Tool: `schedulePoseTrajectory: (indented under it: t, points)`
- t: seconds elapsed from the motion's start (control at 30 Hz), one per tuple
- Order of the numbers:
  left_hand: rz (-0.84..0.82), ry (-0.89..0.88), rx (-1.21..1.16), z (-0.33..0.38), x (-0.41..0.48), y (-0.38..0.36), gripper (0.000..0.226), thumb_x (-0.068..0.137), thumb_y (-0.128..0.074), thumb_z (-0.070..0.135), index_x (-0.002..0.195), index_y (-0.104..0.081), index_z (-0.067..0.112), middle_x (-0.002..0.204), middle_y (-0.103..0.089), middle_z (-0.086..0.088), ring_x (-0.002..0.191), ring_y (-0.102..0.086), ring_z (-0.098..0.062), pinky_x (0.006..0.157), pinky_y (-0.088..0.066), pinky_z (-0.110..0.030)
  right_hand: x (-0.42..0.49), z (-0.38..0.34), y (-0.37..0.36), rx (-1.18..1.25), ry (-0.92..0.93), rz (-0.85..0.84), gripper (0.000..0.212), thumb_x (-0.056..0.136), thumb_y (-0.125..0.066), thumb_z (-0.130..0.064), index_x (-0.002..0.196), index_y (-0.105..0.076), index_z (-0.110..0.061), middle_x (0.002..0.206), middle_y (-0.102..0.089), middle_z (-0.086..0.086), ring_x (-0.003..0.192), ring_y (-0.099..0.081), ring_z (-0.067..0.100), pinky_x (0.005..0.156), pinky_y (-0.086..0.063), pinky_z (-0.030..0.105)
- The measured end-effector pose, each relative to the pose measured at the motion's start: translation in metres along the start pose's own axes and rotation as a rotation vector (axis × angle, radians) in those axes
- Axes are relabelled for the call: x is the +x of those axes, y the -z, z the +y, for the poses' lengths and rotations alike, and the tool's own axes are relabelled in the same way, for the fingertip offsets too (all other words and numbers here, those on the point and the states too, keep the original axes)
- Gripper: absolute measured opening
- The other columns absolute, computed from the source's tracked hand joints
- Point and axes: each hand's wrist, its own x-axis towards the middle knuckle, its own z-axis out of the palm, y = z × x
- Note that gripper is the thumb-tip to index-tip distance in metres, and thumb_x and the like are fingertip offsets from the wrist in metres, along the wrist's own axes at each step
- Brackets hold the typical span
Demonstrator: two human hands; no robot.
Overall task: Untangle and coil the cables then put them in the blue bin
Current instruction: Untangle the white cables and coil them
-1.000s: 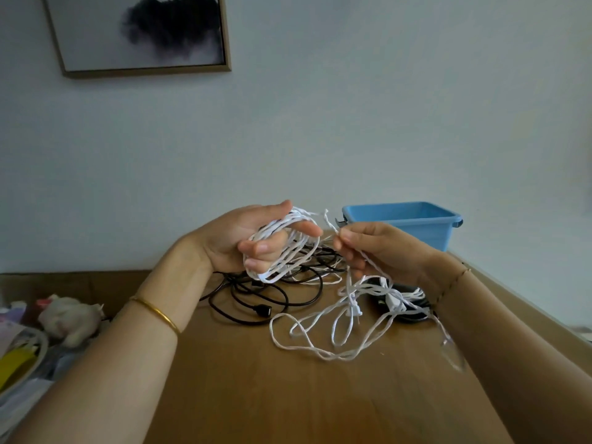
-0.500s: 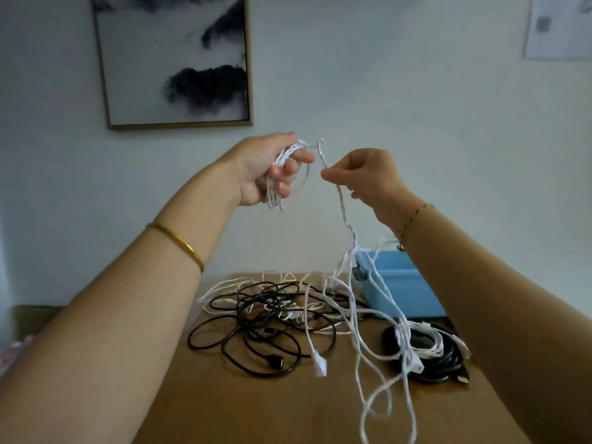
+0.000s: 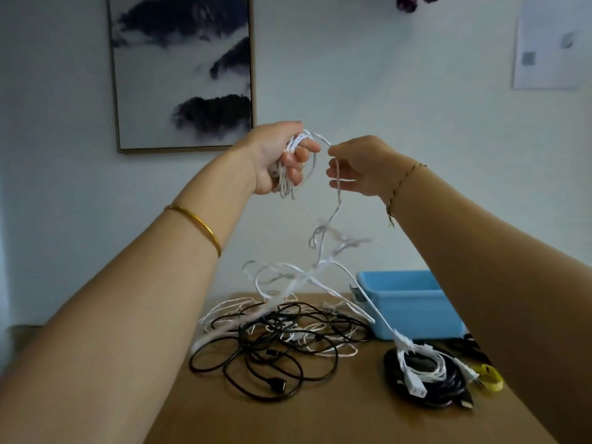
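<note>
Head view. The fingers [image 3: 302,149] of the left hand [image 3: 272,155] are curled round a bunch of white loops [image 3: 284,185], the part of the white cable [image 3: 336,203] already coiled. The right hand [image 3: 365,168] pinches the same cable between thumb and forefinger, just beside the left hand. Both hands are held well above the counter [image 3: 320,421].

Below the right hand the free length hangs to a blurred snarl [image 3: 326,241]. From there it spreads into several strands. Some run into the tangle of black cables [image 3: 266,357]. One runs to a white bundle [image 3: 419,363] lying on a coiled black cable [image 3: 429,392] in front of the blue bin [image 3: 413,302].

Probable faults from this position:

- Winding on without clearing the snarl would likely draw it into the coil and lock a knot inside.
- Further upward pull could tighten the snarl instead of loosening it.
- White strands pass through the black cables, so a pull may lift or drag that tangle across the counter.
- The strand to the white bundle looks nearly straight, so tension may drag the bundle off the coiled black cable.
- The loops hang loose below the left hand and could slip off if the grip relaxes.
</note>
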Motion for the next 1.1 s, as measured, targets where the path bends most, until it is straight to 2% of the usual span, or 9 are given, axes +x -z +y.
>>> schedulePoseTrajectory:
  t: [0.1, 0.2, 0.27, 0.33, 0.43, 0.63, 0.73, 0.9, 1.1]
  points:
    - [0.025, -0.002, -0.012, 0.003, -0.002, -0.001, 0.040, 0.102, -0.033, 0.028, 0.084, -0.059, 0.005, 0.042, -0.043, 0.006, 0.029, -0.026, -0.003, 0.035, -0.028, -0.012, 0.003, -0.001, 0.002, -0.096, 0.075, 0.007, 0.021, 0.097, -0.049, -0.009, 0.076, -0.049, -0.006, 0.070, -0.050, 0.007, 0.058, -0.052, 0.016, 0.075, -0.054, 0.035]
    - [0.043, 0.004, -0.011, 0.005, -0.004, -0.003, 0.037, 0.102, -0.035, 0.026, 0.085, -0.060, 0.005, 0.043, -0.044, 0.005, 0.029, -0.026, -0.003, 0.035, -0.028, -0.011, 0.003, -0.002, 0.005, -0.506, 0.213, 0.034, 0.021, 0.095, -0.051, -0.011, 0.074, -0.054, -0.008, 0.069, -0.057, 0.004, 0.058, -0.053, 0.013, 0.058, -0.046, 0.022]
    - [0.049, 0.011, -0.005, 0.004, -0.005, -0.005, 0.037, 0.101, -0.036, 0.026, 0.085, -0.060, 0.005, 0.043, -0.045, 0.004, 0.029, -0.027, -0.003, 0.035, -0.029, -0.011, 0.003, -0.006, 0.006, -0.788, 0.272, 0.054, 0.018, 0.093, -0.054, -0.013, 0.080, -0.062, -0.004, 0.072, -0.060, 0.006, 0.062, -0.053, 0.017, 0.053, -0.038, 0.021]
    - [0.046, 0.015, -0.002, 0.003, -0.006, -0.008, 0.034, 0.101, -0.037, 0.026, 0.087, -0.061, 0.005, 0.043, -0.045, 0.004, 0.029, -0.027, -0.003, 0.036, -0.030, -0.011, 0.003, -0.010, 0.007, -0.884, 0.274, 0.072, 0.016, 0.092, -0.054, -0.011, 0.092, -0.066, 0.000, 0.082, -0.063, 0.013, 0.070, -0.060, 0.025, 0.054, -0.045, 0.024]
    - [0.043, -0.003, 0.007, 0.005, -0.008, -0.012, 0.032, 0.100, -0.038, 0.025, 0.092, -0.061, 0.005, 0.044, -0.045, 0.004, 0.029, -0.027, -0.003, 0.036, -0.030, -0.012, -0.003, -0.013, 0.007, -0.540, 0.162, 0.043, 0.009, 0.095, -0.048, -0.006, 0.094, -0.056, -0.001, 0.084, -0.062, 0.013, 0.060, -0.063, 0.023, 0.046, -0.055, 0.024]
    - [0.041, -0.044, 0.039, 0.014, -0.010, -0.014, 0.033, 0.101, -0.037, 0.026, 0.098, -0.061, 0.004, 0.045, -0.045, 0.005, 0.030, -0.028, -0.003, 0.036, -0.031, -0.013, -0.008, -0.015, 0.012, -0.088, 0.093, -0.046, 0.018, 0.096, -0.048, -0.004, 0.079, -0.046, -0.006, 0.082, -0.053, 0.012, 0.066, -0.064, 0.024, 0.066, -0.059, 0.034]
    - [0.044, -0.045, 0.036, 0.016, -0.010, -0.012, 0.034, 0.101, -0.037, 0.026, 0.100, -0.061, 0.003, 0.046, -0.045, 0.005, 0.031, -0.028, -0.003, 0.036, -0.031, -0.013, -0.009, -0.013, 0.012, -0.085, 0.124, -0.054, 0.021, 0.089, -0.059, 0.001, 0.076, -0.046, -0.009, 0.081, -0.055, 0.011, 0.068, -0.065, 0.024, 0.072, -0.058, 0.035]
    - [0.050, -0.042, 0.041, 0.017, -0.013, -0.013, 0.032, 0.100, -0.038, 0.025, 0.099, -0.061, 0.003, 0.048, -0.044, 0.005, 0.030, -0.028, -0.004, 0.036, -0.031, -0.013, -0.006, -0.010, 0.009, -0.101, 0.137, 0.111, 0.022, 0.083, -0.068, -0.001, 0.071, -0.051, -0.006, 0.069, -0.059, 0.011, 0.058, -0.064, 0.019, 0.059, -0.059, 0.029]
    - [0.045, -0.047, 0.039, 0.019, -0.015, -0.011, 0.032, 0.100, -0.039, 0.025, 0.101, -0.062, 0.003, 0.046, -0.046, 0.005, 0.030, -0.029, -0.004, 0.035, -0.031, -0.014, -0.007, -0.015, 0.012, -0.110, 0.087, 0.117, 0.017, 0.079, -0.074, -0.005, 0.071, -0.059, -0.003, 0.070, -0.064, 0.010, 0.057, -0.062, 0.015, 0.059, -0.057, 0.025]
